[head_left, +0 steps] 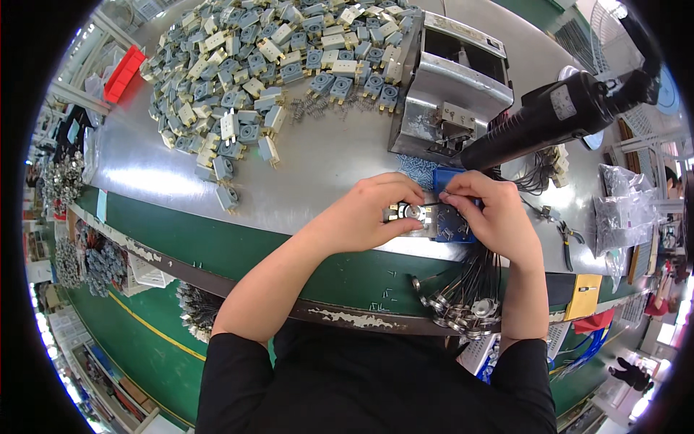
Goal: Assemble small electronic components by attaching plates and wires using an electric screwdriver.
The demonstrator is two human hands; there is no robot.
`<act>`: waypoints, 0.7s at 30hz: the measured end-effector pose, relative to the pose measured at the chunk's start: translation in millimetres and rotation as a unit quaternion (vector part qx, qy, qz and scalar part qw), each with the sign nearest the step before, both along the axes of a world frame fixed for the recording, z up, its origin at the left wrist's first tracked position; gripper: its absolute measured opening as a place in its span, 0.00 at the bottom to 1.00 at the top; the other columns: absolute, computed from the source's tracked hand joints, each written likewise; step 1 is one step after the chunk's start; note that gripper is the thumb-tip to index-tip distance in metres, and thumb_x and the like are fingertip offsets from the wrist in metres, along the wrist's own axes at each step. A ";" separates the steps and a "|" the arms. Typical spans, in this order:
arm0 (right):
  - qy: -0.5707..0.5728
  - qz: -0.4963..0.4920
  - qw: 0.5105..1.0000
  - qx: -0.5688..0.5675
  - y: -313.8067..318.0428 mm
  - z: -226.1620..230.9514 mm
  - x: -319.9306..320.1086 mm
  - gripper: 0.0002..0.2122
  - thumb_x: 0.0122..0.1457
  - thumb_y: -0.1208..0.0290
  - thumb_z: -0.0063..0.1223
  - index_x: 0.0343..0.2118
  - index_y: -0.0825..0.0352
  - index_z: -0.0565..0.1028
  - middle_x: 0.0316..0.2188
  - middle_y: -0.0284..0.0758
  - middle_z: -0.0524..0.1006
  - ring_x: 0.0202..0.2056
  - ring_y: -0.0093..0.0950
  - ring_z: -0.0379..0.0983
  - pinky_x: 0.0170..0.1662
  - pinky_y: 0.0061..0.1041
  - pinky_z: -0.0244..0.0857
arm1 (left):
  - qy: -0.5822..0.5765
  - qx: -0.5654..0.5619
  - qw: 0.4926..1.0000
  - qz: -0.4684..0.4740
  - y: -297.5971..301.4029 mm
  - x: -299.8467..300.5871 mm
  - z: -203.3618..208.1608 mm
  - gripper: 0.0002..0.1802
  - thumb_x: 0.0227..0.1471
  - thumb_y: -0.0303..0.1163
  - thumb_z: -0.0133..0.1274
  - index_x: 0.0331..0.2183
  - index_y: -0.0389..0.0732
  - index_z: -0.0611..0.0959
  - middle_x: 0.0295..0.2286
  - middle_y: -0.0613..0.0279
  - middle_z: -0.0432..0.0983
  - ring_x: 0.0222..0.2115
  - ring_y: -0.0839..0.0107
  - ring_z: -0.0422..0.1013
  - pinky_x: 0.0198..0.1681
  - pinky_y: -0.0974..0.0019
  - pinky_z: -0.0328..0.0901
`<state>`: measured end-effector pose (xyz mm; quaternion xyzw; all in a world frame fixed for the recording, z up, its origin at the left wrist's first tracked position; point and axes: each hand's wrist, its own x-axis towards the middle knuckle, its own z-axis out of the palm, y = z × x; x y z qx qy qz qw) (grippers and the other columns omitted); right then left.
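My left hand [372, 210] holds a small round-centred metal part [413, 212] between thumb and fingers, its long axis running left to right. My right hand [495, 213], just right of it, pinches what looks like a dark wire [431, 205] pointing leftward to the part.

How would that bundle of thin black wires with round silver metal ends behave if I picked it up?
The bundle of thin black wires would probably flop, since its strands curve and splay. The round silver metal ends may swing and knock together, being clustered closely. Crossing strands could snag.
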<state>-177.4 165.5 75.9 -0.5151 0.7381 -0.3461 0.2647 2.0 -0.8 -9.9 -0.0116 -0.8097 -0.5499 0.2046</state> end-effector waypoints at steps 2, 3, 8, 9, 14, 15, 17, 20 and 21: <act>0.038 0.032 0.999 0.011 -1.4 3.6 -3.4 0.08 0.58 0.83 0.60 0.40 0.71 0.84 0.33 0.42 0.85 0.36 0.37 0.84 0.41 0.30 0.76 | 0.002 -0.006 1.000 -0.002 -0.7 0.2 0.2 0.16 0.47 0.26 0.71 0.39 0.34 0.83 0.43 0.51 0.83 0.46 0.53 0.79 0.51 0.56 0.73; 0.074 0.057 0.995 0.016 -1.7 4.5 -4.7 0.07 0.57 0.84 0.61 0.38 0.71 0.84 0.32 0.41 0.85 0.36 0.36 0.84 0.40 0.30 0.76 | 0.004 0.000 1.000 0.000 -1.0 -0.3 1.2 0.16 0.47 0.26 0.71 0.39 0.34 0.83 0.43 0.51 0.83 0.46 0.53 0.79 0.51 0.56 0.73; 0.101 0.110 0.987 -0.056 -12.3 -1.9 -7.2 0.05 0.55 0.84 0.62 0.35 0.72 0.84 0.31 0.40 0.85 0.35 0.34 0.84 0.39 0.28 0.75 | 0.008 0.003 1.000 0.004 -2.1 0.4 -0.5 0.17 0.46 0.26 0.71 0.37 0.34 0.82 0.42 0.51 0.82 0.44 0.53 0.79 0.49 0.56 0.73; 0.093 0.110 0.988 -0.053 -15.7 0.3 -5.5 0.04 0.55 0.85 0.63 0.34 0.72 0.84 0.31 0.40 0.85 0.34 0.34 0.84 0.39 0.27 0.74 | 0.010 0.006 1.000 0.006 -2.1 0.7 -1.2 0.17 0.46 0.26 0.71 0.37 0.34 0.82 0.42 0.51 0.82 0.44 0.53 0.79 0.49 0.56 0.73; 0.030 0.089 0.996 -0.007 -26.1 8.3 10.0 0.12 0.55 0.84 0.63 0.42 0.71 0.83 0.31 0.39 0.85 0.33 0.32 0.83 0.38 0.27 0.73 | 0.010 0.011 1.000 0.017 -1.4 4.0 -4.4 0.17 0.46 0.26 0.72 0.36 0.34 0.82 0.40 0.51 0.81 0.43 0.53 0.79 0.48 0.56 0.73; -0.003 0.063 0.997 0.033 -26.6 9.9 12.6 0.14 0.55 0.84 0.63 0.46 0.70 0.83 0.32 0.39 0.84 0.33 0.31 0.82 0.37 0.27 0.73 | 0.011 0.012 1.000 0.017 -1.1 3.4 -4.7 0.17 0.46 0.26 0.72 0.36 0.34 0.82 0.40 0.51 0.81 0.43 0.53 0.79 0.48 0.56 0.73; 0.025 0.075 0.996 0.042 -28.4 4.8 12.1 0.16 0.55 0.84 0.63 0.48 0.69 0.81 0.32 0.39 0.84 0.33 0.32 0.82 0.37 0.28 0.73 | 0.014 0.012 1.000 0.016 -0.9 2.9 -5.7 0.17 0.46 0.27 0.72 0.36 0.33 0.82 0.40 0.51 0.81 0.42 0.53 0.79 0.47 0.55 0.73; 0.080 0.099 0.991 0.048 -29.4 4.0 11.6 0.19 0.55 0.84 0.62 0.52 0.68 0.80 0.32 0.40 0.84 0.34 0.35 0.81 0.39 0.31 0.73 | 0.028 0.019 0.999 0.018 0.4 0.9 -7.4 0.17 0.46 0.27 0.72 0.37 0.34 0.82 0.40 0.52 0.81 0.42 0.52 0.79 0.47 0.56 0.73; 0.106 0.114 0.987 0.044 -29.9 3.8 12.0 0.20 0.55 0.83 0.61 0.52 0.67 0.80 0.32 0.41 0.84 0.35 0.37 0.81 0.40 0.33 0.73 | 0.027 0.019 0.999 0.017 0.4 1.1 -5.9 0.17 0.46 0.27 0.72 0.37 0.34 0.82 0.40 0.52 0.81 0.42 0.52 0.79 0.47 0.56 0.73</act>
